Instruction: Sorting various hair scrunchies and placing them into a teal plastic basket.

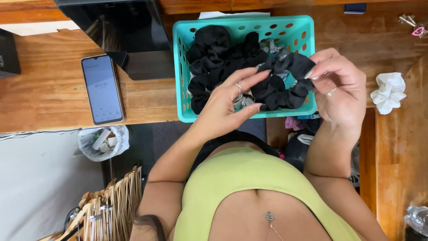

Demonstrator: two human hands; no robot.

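Over the teal basket [292,27], both hands [225,107] [341,89] pinch a black scrunchie [285,82], stretched left to right.

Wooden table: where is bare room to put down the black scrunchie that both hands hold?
The wooden table is bare left of the phone, and again between the teal basket and the white scrunchie. The basket is crowded with black scrunchies. Left hand and right hand hold one black scrunchie over it.
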